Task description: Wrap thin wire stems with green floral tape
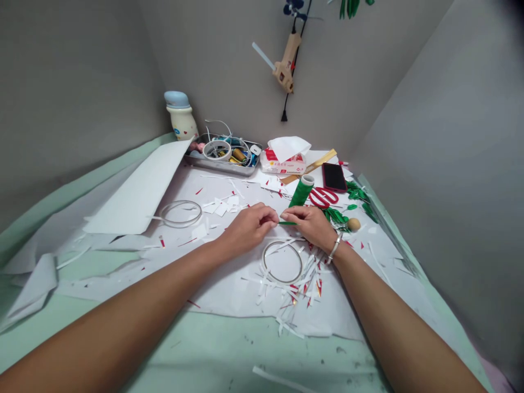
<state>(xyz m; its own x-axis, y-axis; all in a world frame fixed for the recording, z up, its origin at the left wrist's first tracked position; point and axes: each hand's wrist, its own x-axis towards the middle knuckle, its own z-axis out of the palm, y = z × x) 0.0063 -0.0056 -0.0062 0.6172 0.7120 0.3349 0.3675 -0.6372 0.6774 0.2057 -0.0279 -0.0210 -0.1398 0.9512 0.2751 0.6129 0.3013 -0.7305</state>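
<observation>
My left hand (254, 225) is closed in a pinch at the middle of the table. Close beside it, my right hand (311, 222) is pinched too, with a bracelet at the wrist. A thin green strip (287, 223) spans the small gap between the fingertips, one end at each hand; whether it is leaf or thread I cannot tell. Just behind the right hand stands a spool of green thread (302, 192). Red-handled scissors (323, 197) and a bundle of green leaf-like pieces (336, 217) lie to its right, near a small wooden ball (353, 224).
Rolls of tape (282, 262) lie among paper scraps; another ring (180, 213) is further left. At the back are a metal tray (223, 164) of supplies, a tissue pack (283, 162) and a phone (334, 177). A glue gun (285, 68) hangs on the wall.
</observation>
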